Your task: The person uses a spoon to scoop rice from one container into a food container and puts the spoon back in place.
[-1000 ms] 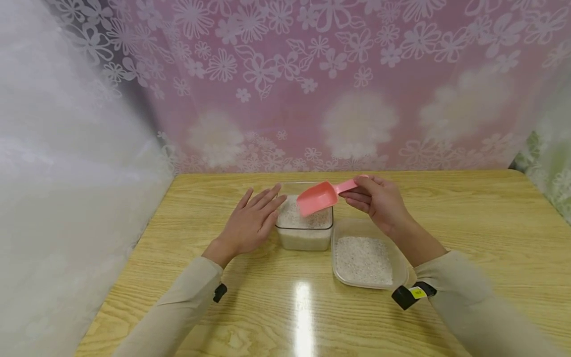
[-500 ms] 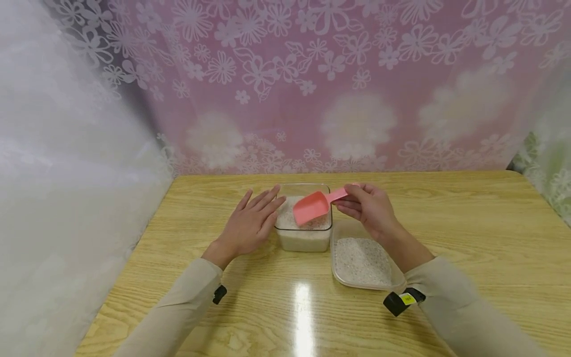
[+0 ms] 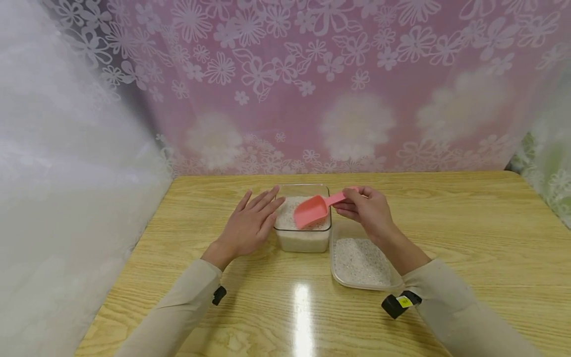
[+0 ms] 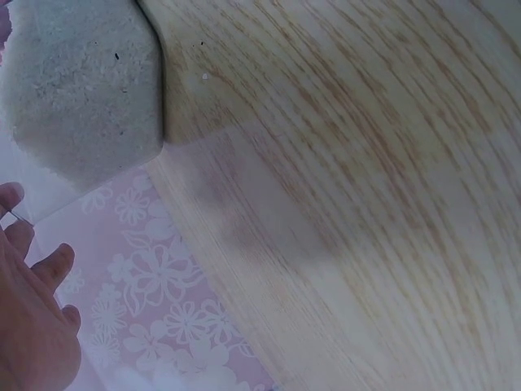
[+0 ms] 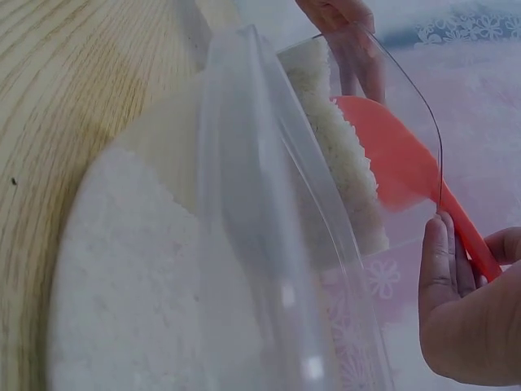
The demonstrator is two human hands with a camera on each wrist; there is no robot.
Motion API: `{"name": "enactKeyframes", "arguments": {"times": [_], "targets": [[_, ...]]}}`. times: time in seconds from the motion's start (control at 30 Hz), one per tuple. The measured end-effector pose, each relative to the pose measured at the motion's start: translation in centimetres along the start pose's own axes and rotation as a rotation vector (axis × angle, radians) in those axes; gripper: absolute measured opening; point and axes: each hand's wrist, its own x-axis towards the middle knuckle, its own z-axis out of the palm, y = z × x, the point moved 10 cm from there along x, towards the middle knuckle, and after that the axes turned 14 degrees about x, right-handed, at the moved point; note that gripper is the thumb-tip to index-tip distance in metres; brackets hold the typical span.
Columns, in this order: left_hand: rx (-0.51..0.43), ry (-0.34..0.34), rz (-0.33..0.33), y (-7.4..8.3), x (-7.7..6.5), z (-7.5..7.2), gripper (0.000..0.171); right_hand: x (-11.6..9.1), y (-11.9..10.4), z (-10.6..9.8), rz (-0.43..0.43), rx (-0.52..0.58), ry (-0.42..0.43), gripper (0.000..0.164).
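Observation:
My right hand (image 3: pixel 372 213) pinches the handle of a pink scoop (image 3: pixel 311 210) between thumb and fingers. The scoop tilts down to the left inside a clear square container (image 3: pixel 303 229) filled with rice (image 3: pixel 289 206). In the right wrist view its blade (image 5: pixel 391 155) meets the rice surface; the lower edge is hidden behind grains. My left hand (image 3: pixel 247 223) lies with fingers extended against the left rim of this container. A second clear tub (image 3: pixel 367 286), nearer me on the right, holds a lower layer of rice (image 3: pixel 361 260), partly under my right forearm.
Both containers stand on a wood-grain table (image 3: pixel 250 307). A pink flowered curtain (image 3: pixel 285 99) hangs behind its far edge, and whitish sheeting (image 3: pixel 67 173) hangs along the left. Black straps with small devices sit on both wrists.
The scoop in my right hand has moved down and slightly left, from above the rice to its surface. My left hand stays at the container's rim.

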Motion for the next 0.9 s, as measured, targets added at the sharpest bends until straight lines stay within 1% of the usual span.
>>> {"name": "enactKeyframes", "arguments": {"times": [0.43, 0.6, 0.77, 0.9], "targets": [[-0.008, -0.011, -0.014, -0.2, 0.0, 0.1, 0.049, 0.2, 0.4, -0.1, 0.012, 0.033, -0.004, 0.028], [-0.011, 0.0, -0.006, 0.0, 0.1, 0.2, 0.05, 0.1, 0.4, -0.2, 0.015, 0.02, -0.01, 0.029], [-0.003, 0.001, -0.003, 0.0, 0.2, 0.1, 0.05, -0.1, -0.1, -0.5, 0.025, 0.01, -0.027, 0.036], [0.015, 0.007, 0.008, 0.0, 0.2, 0.0, 0.05, -0.2, -0.9, -1.2, 0.018, -0.004, -0.018, 0.043]]}}
